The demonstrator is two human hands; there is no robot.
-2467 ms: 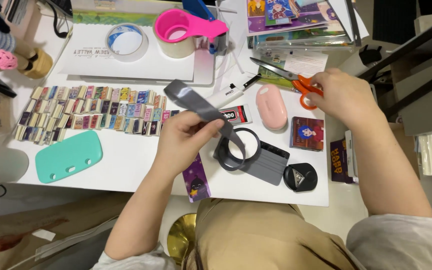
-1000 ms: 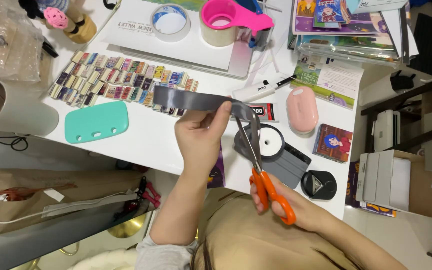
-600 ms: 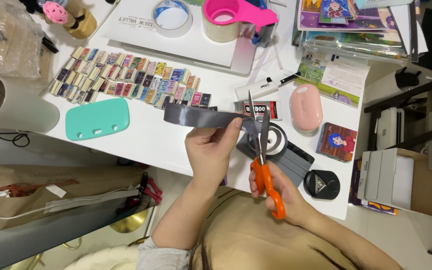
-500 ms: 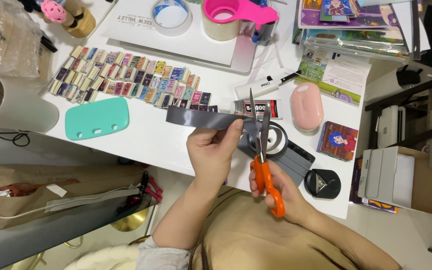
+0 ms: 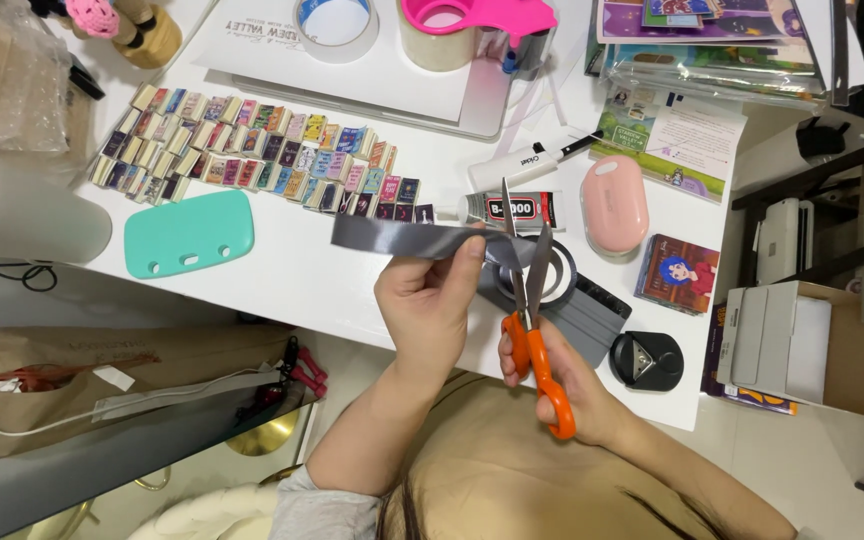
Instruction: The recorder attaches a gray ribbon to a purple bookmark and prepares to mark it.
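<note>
Your left hand (image 5: 430,300) pinches a strip of grey tape (image 5: 402,238) between thumb and fingers, clamped on it just left of where the blades meet it; the strip runs out flat to the left, held up over the white table (image 5: 282,275), and on the right it leads back to the tape roll (image 5: 552,275) lying on a dark grey squeegee (image 5: 587,320). Your right hand (image 5: 562,375) grips the orange-handled scissors (image 5: 527,300), fingers closed through and around the handle loops, with the two blades pointing away from you and standing slightly apart on either side of the tape, just beside your left thumb. Beyond the strip, a row of small colourful miniature books (image 5: 252,150) stretches across the table, and a mint-green plastic plate (image 5: 189,232) lies near its front edge, well to the left of your hands. A glue tube (image 5: 507,210) lies just behind the scissor tips, with a pink oval case (image 5: 614,203) to its right and a black corner punch (image 5: 646,360) close to your right wrist. At the far side sit a pink tape dispenser (image 5: 477,25) and a clear tape roll (image 5: 337,22).
</note>
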